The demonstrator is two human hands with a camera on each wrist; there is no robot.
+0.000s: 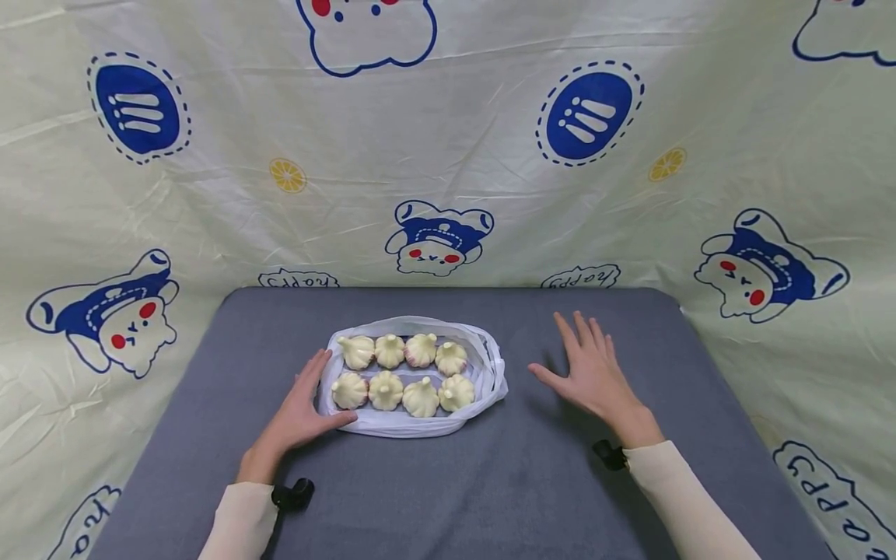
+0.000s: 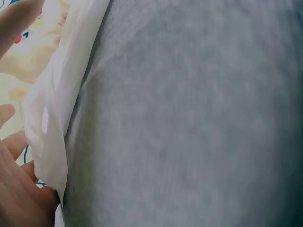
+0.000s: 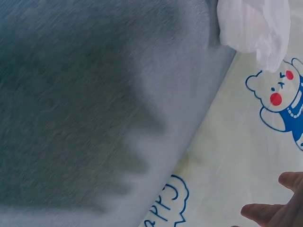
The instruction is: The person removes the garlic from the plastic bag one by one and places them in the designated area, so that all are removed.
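Note:
A white plastic bag (image 1: 420,426) lies spread open on the grey table, its rim folded down into an oval. Several garlic bulbs (image 1: 421,397) sit inside it in two rows. At the bag's left end my left hand (image 1: 301,411) rests its fingers and thumb along the rim, the fingers fairly straight. In the left wrist view, fingers (image 2: 19,177) show close against the thin plastic. To the right of the bag, apart from it, my right hand (image 1: 593,377) hovers over the table with fingers spread, holding nothing. Its fingertips (image 3: 265,213) show at the lower right of the right wrist view.
A grey cloth covers the table (image 1: 490,498), whose far edge meets a pale printed curtain (image 1: 448,140) with cartoon figures. The curtain also hangs along both sides. A small black wrist camera (image 1: 294,494) sits at the left cuff, another (image 1: 609,455) at the right.

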